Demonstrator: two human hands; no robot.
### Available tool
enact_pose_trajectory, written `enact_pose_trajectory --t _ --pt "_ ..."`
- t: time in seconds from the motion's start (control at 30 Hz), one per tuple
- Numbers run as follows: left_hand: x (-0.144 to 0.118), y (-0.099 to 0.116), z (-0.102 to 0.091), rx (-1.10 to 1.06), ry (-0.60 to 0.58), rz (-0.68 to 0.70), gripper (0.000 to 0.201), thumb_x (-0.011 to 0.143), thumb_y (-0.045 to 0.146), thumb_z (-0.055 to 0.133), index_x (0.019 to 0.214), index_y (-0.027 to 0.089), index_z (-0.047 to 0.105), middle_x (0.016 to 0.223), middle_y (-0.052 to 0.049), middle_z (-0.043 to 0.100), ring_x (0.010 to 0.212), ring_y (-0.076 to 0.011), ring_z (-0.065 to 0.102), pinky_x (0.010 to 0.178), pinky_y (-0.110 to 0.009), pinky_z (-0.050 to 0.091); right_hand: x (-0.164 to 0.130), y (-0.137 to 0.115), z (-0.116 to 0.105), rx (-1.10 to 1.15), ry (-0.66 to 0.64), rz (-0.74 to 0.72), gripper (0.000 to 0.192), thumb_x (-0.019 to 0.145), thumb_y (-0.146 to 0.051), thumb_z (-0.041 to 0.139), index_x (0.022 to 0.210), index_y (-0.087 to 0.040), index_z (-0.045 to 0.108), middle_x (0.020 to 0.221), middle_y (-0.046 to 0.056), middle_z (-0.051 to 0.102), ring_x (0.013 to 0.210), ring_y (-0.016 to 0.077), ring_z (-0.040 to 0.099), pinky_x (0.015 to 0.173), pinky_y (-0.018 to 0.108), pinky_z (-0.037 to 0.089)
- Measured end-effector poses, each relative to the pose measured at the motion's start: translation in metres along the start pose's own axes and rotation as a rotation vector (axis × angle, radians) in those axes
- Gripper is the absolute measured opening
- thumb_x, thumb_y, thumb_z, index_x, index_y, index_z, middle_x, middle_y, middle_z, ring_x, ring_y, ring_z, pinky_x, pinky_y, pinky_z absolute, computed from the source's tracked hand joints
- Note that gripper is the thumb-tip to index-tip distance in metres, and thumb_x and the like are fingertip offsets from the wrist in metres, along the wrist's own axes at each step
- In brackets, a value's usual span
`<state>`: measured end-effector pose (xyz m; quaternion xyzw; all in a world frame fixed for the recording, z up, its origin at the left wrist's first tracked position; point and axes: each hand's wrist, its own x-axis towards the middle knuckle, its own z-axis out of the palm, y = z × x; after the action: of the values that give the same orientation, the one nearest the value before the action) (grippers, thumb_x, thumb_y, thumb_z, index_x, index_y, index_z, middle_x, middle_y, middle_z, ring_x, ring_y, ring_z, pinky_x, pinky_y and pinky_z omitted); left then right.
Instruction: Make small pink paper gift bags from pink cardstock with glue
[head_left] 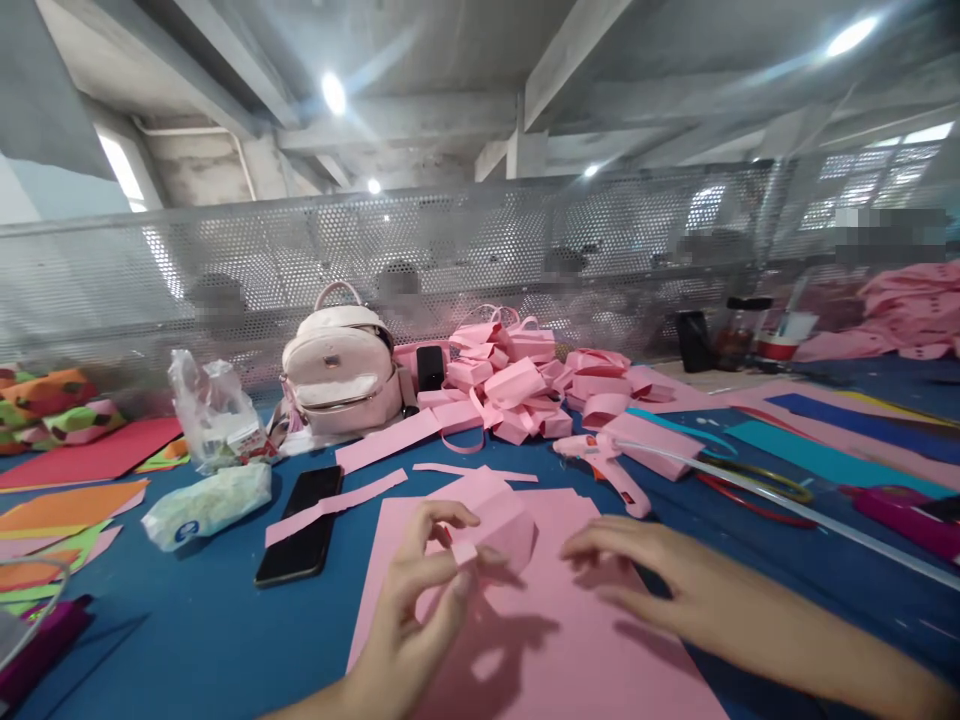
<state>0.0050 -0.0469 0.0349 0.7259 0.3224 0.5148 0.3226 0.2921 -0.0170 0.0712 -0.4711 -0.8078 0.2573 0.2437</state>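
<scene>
Over a large pink paper sheet (600,660), my left hand (427,590) pinches a small folded pink paper piece (510,520); a narrow end of it shows between the fingers. To the right, my right hand (637,565) hovers just above the sheet, fingers bent and apart, holding nothing. Beyond it lies a pink glue gun (609,470) with a long clear glue stick (750,490) out of its back. Loose pink strips (476,471) rest behind the sheet. A heap of folded pink paper shapes (517,385) is piled farther back.
A black phone (300,560) lies left of the sheet under a pink strip. Behind it are a tissue pack (210,505), a clear plastic bag (214,410) and a white backpack (341,370). Coloured papers (67,510) lie far left; blue strips (832,455) lie right. A perforated metal screen (465,230) stands behind.
</scene>
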Motion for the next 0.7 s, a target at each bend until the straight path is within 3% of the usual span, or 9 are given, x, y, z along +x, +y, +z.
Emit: enact_pose_trajectory --t 0.07,0.13,0.27,0.4,0.53,0.63,0.7 --pt "0.000 0.003 0.005 0.023 -0.022 0.022 0.036 0.103 0.041 0.048 0.101 0.026 0.080 0.127 -0.012 0.055 0.123 -0.0304 0.046 0.100 -0.041 0.038 0.007 -0.026 0.012 0.215 -0.234 -0.086 0.035 0.090 -0.042 0.067 0.124 -0.034 0.070 0.125 0.004 0.070 0.115 0.0265 0.064 0.098 0.035 0.050" --pt "0.002 0.004 0.010 0.029 -0.037 0.024 0.035 0.103 0.041 0.049 0.099 0.026 0.080 0.133 -0.012 0.054 0.127 -0.0314 0.044 0.102 -0.043 0.039 0.019 -0.043 0.026 0.432 -0.298 -0.126 0.039 0.092 -0.045 0.066 0.128 -0.030 0.068 0.124 0.006 0.069 0.114 0.0244 0.063 0.098 0.034 0.049" --pt "0.013 0.004 0.016 -0.022 0.002 -0.032 0.044 0.103 0.045 0.047 0.081 0.023 0.079 0.129 -0.012 0.058 0.128 -0.0309 0.046 0.103 -0.043 0.041 0.048 -0.048 0.052 0.773 -0.352 -0.137 0.034 0.084 -0.051 0.074 0.094 -0.019 0.075 0.082 0.002 0.066 0.077 0.0159 0.062 0.073 0.027 0.048" --pt "0.028 0.004 0.017 -0.078 0.044 -0.106 0.051 0.102 0.046 0.048 0.066 0.020 0.072 0.121 -0.013 0.063 0.128 -0.0308 0.046 0.105 -0.042 0.042 0.066 -0.044 0.062 0.945 -0.282 -0.070 0.039 0.083 -0.055 0.074 0.085 -0.016 0.073 0.064 -0.002 0.059 0.062 0.0129 0.058 0.062 0.025 0.042" --pt "0.041 0.001 0.016 -0.081 0.035 -0.148 0.049 0.102 0.042 0.048 0.066 0.018 0.071 0.128 -0.011 0.062 0.129 -0.0290 0.049 0.112 -0.042 0.039 0.074 -0.042 0.058 0.992 -0.168 -0.057 0.042 0.075 -0.054 0.081 0.092 -0.016 0.075 0.069 -0.001 0.065 0.062 0.0129 0.059 0.060 0.025 0.042" --pt "0.045 -0.009 0.011 0.008 -0.016 -0.162 0.034 0.101 0.039 0.050 0.092 0.020 0.077 0.134 -0.011 0.061 0.132 -0.0288 0.049 0.114 -0.044 0.037 0.076 -0.037 0.052 0.935 -0.080 -0.063 0.039 0.077 -0.053 0.080 0.080 -0.015 0.074 0.071 0.000 0.067 0.061 0.0115 0.056 0.059 0.025 0.040" --pt "0.044 -0.019 0.003 0.117 -0.066 -0.134 0.028 0.099 0.035 0.056 0.118 0.024 0.073 0.136 -0.012 0.061 0.133 -0.0289 0.051 0.114 -0.045 0.039 0.077 -0.032 0.046 0.904 -0.034 -0.038 0.037 0.077 -0.052 0.079 0.075 -0.016 0.072 0.068 0.000 0.066 0.059 0.0108 0.055 0.058 0.024 0.040"
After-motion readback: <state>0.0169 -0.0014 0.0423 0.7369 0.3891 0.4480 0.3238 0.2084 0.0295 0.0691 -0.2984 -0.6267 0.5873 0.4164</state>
